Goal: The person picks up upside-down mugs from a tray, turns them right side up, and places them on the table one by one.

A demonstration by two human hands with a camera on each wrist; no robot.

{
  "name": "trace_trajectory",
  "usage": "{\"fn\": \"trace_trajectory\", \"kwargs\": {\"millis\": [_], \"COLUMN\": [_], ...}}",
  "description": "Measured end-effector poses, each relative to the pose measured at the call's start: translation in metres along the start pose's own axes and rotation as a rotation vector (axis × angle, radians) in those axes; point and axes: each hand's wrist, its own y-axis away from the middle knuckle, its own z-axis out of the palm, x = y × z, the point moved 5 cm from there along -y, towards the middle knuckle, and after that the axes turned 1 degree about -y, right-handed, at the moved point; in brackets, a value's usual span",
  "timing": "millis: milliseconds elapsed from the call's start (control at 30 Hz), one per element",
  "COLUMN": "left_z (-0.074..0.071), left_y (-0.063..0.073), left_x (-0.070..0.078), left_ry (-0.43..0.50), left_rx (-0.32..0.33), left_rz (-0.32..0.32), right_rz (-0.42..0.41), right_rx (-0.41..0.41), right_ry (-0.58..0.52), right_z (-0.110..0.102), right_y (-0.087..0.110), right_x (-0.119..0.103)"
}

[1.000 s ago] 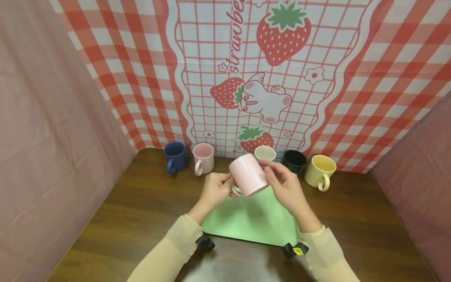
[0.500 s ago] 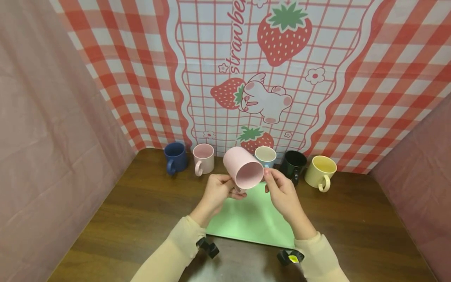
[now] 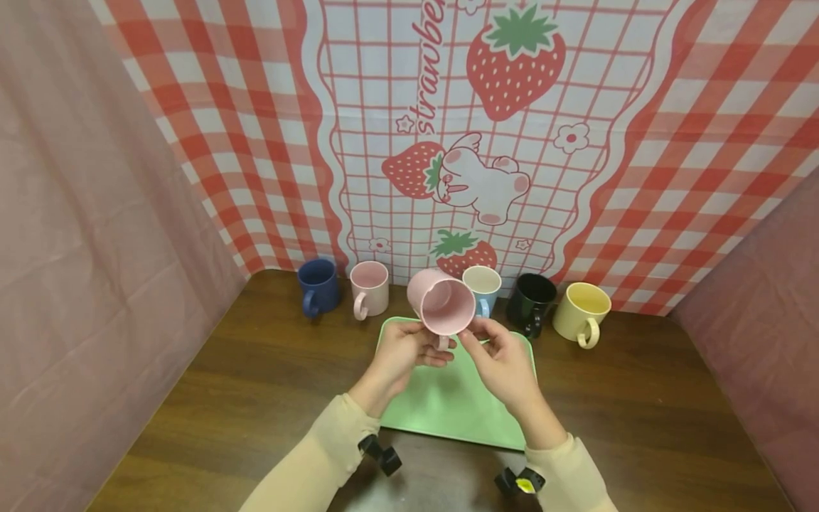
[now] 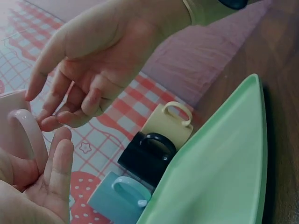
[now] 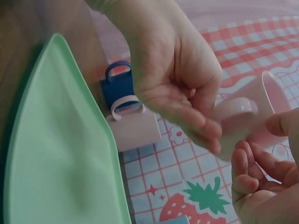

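Note:
A pink mug (image 3: 448, 307) is held tilted above a light green tray (image 3: 456, 407), its mouth facing the head camera and its handle pointing down. My left hand (image 3: 398, 357) grips it from below on the left, around the handle, with the other fingers spread out; the left wrist view shows the mug handle (image 4: 32, 135) against that hand. From the right, my right hand (image 3: 504, 364) pinches the mug at the rim, thumb on the edge and fingers loosely bent, as the right wrist view also shows.
Along the back of the wooden table (image 3: 256, 398) stand a dark blue mug (image 3: 323, 290), another pink mug (image 3: 376, 297), a light blue mug (image 3: 488, 293), a black mug (image 3: 525, 307) and a yellow mug (image 3: 576, 320). A strawberry-print cloth (image 3: 358, 178) hangs right behind them.
The pink mug has turned from showing its outer side to showing its inside, its handle swinging downward. My right hand has shifted left and lower, from the mug's side to its rim.

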Motion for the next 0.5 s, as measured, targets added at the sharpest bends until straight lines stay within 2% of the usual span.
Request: {"fn": "trace_trajectory", "kwargs": {"millis": [300, 500], "left_z": [-0.002, 0.000], "left_y": [-0.002, -0.002], "left_x": [-0.010, -0.013], "left_ry": [0.002, 0.002], "left_rx": [0.025, 0.021], "left_rz": [-0.065, -0.090], "right_rz": [-0.003, 0.041], "right_rx": [-0.061, -0.067], "right_ry": [-0.054, -0.071], "right_z": [0.017, 0.025], "right_y": [0.005, 0.005], "right_x": [-0.002, 0.001]}}
